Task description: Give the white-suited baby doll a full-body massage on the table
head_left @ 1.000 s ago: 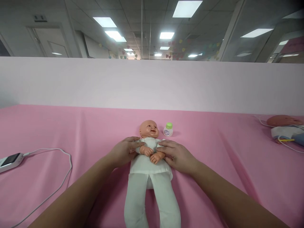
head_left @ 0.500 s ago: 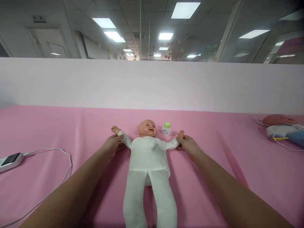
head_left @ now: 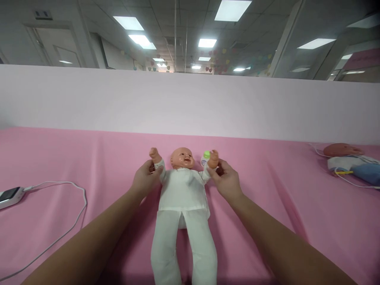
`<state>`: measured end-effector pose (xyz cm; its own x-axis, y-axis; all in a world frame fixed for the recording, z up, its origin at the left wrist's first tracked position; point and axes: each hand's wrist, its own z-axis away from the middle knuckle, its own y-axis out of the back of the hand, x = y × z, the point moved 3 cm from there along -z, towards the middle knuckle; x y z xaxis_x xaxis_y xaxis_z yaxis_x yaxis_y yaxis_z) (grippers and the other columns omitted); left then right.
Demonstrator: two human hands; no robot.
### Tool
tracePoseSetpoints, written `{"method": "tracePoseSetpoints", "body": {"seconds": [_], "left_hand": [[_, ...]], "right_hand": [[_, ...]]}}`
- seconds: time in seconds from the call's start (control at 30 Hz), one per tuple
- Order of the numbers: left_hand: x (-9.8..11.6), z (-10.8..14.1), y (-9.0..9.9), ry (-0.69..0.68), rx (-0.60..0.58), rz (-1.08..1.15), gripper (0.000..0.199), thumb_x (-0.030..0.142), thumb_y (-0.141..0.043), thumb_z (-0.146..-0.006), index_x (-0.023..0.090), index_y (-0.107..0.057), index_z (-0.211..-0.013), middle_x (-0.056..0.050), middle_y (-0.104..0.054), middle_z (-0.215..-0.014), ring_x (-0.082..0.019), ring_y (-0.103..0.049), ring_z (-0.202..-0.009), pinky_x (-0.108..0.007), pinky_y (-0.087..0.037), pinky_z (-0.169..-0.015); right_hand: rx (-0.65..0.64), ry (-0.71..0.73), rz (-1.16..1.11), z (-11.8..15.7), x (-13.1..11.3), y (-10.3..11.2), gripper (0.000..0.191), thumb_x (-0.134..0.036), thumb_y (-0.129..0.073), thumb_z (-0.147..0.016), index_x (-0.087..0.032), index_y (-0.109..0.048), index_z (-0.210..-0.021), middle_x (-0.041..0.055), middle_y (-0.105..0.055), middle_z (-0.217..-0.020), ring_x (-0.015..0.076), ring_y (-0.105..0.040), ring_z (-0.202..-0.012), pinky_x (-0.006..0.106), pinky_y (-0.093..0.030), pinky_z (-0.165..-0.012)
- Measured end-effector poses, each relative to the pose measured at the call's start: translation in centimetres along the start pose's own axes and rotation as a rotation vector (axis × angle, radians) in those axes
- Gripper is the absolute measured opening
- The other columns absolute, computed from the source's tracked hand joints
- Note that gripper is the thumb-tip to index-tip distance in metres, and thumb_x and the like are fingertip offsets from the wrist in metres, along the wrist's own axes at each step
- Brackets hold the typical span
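The doll (head_left: pixel 183 190) lies between the left hand (head_left: pixel 146 178) and right hand (head_left: pixel 228 181), each pinching 1 of its arms (head_left: pixel 205 174).

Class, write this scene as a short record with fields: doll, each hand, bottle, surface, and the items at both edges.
Doll: plastic baby doll in white cloth clothes, on its back
Left hand: holds the doll's arm at picture left
Right hand: holds its other arm
Bottle: small green-capped bottle, partly hidden
Surface: pink sheet
Left edge: white device with dark screen, white cable
Right edge: doll-like figure in white and blue
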<state>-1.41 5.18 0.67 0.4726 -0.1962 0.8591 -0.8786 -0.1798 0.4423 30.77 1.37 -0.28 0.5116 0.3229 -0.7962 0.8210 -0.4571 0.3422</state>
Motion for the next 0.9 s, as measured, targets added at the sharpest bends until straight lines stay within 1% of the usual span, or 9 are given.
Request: {"method": "tracePoseSetpoints", "body": {"seconds": [0.1, 0.2, 0.27, 0.43, 0.53, 0.63, 0.77, 0.83, 0.9], "left_hand": [[1.8, 1.3, -1.0, -0.152, -0.049, -0.210, 0.023, 0.039, -0.062, -0.090, 0.025, -0.070, -0.107, -0.003, -0.074, -0.098, -0.024, -0.069, -0.087, -0.033, -0.052, -0.073], [2.6, 2.1, -1.9, -0.294, -0.122, -0.338, 0.038, 0.032, -0.061, -0.089, 0.028, -0.069, -0.126, -0.005, -0.071, -0.123, -0.026, -0.068, -0.107, -0.035, -0.053, -0.088], [2.6, 2.3, -2.2, -0.346, -0.169, -0.411, 0.045, 0.033, -0.058, -0.092, 0.031, -0.066, -0.137, -0.006, -0.066, -0.136, -0.026, -0.066, -0.117, -0.036, -0.053, -0.096], [2.6, 2.7, -2.7, -0.349, -0.215, -0.604, 0.050, 0.034, -0.051, -0.097, 0.039, -0.062, -0.145, -0.005, -0.056, -0.150, -0.029, -0.064, -0.125, -0.041, -0.052, -0.099], [3.1, 2.7, -2.5, -0.334, -0.205, -0.568, 0.050, 0.034, -0.053, -0.095, 0.040, -0.063, -0.143, -0.004, -0.062, -0.142, -0.027, -0.067, -0.116, -0.037, -0.053, -0.093], [3.3, 2.3, -1.9, -0.311, -0.169, -0.453, 0.046, 0.034, -0.059, -0.091, 0.040, -0.068, -0.136, 0.000, -0.072, -0.122, -0.023, -0.070, -0.100, -0.031, -0.051, -0.082], [2.3, 1.3, -0.9, -0.112, -0.092, -0.298, 0.024, 0.041, -0.061, -0.088, 0.029, -0.076, -0.103, 0.002, -0.072, -0.084, -0.021, -0.066, -0.077, -0.029, -0.045, -0.065], [1.4, 0.8, -0.5, -0.003, -0.049, -0.189, 0.024, 0.046, -0.063, -0.086, 0.025, -0.074, -0.094, 0.001, -0.070, -0.076, -0.021, -0.063, -0.070, -0.029, -0.043, -0.060], [0.5, 0.3, -0.3, 0.078, -0.006, -0.075, 0.026, 0.048, -0.067, -0.082, 0.023, -0.072, -0.090, -0.001, -0.069, -0.074, -0.021, -0.063, -0.067, -0.029, -0.043, -0.059]], "right_hand": [[-0.157, 0.275, 0.047, 1.3, -2.1, -1.3, 0.038, -0.040, -0.076, -0.087, -0.028, -0.074, -0.123, 0.0051, -0.076, -0.103, 0.0223, -0.069, -0.081, 0.038, -0.060, -0.074], [-0.311, 0.510, 0.088, 2.3, -3.1, -2.1, 0.033, -0.026, -0.075, -0.088, -0.029, -0.075, -0.121, 0.0052, -0.076, -0.116, 0.0261, -0.070, -0.106, 0.044, -0.059, -0.092], [-0.362, 0.589, 0.112, 2.5, -3.3, -2.3, 0.036, -0.019, -0.072, -0.088, -0.030, -0.073, -0.122, 0.0041, -0.076, -0.118, 0.0262, -0.068, -0.113, 0.045, -0.057, -0.098], [-0.397, 0.627, 0.221, 2.9, -3.8, -2.8, 0.039, -0.010, -0.066, -0.087, -0.028, -0.070, -0.122, 0.0042, -0.075, -0.118, 0.0254, -0.068, -0.106, 0.045, -0.055, -0.093], [-0.374, 0.579, 0.248, 3.3, -4.0, -3.1, 0.038, -0.010, -0.066, -0.085, -0.026, -0.070, -0.119, 0.0050, -0.075, -0.117, 0.0266, -0.067, -0.107, 0.046, -0.054, -0.094], [-0.322, 0.469, 0.187, 3.2, -3.8, -3.0, 0.035, -0.016, -0.068, -0.086, -0.027, -0.071, -0.119, 0.0045, -0.074, -0.114, 0.0247, -0.068, -0.101, 0.040, -0.057, -0.088], [-0.141, 0.139, 0.059, 1.7, -2.2, -1.7, 0.031, -0.039, -0.074, -0.085, -0.026, -0.073, -0.113, 0.0027, -0.074, -0.090, 0.0186, -0.063, -0.067, 0.033, -0.056, -0.064], [-0.035, -0.048, -0.014, 0.6, -0.8, -0.7, 0.038, -0.050, -0.074, -0.085, -0.023, -0.071, -0.112, 0.0041, -0.075, -0.089, 0.0192, -0.064, -0.066, 0.033, -0.056, -0.062], [0.016, -0.211, -0.105, -0.4, 0.9, 0.1, 0.044, -0.055, -0.073, -0.084, -0.022, -0.068, -0.113, 0.0063, -0.076, -0.094, 0.0207, -0.067, -0.070, 0.033, -0.058, -0.063]]}}
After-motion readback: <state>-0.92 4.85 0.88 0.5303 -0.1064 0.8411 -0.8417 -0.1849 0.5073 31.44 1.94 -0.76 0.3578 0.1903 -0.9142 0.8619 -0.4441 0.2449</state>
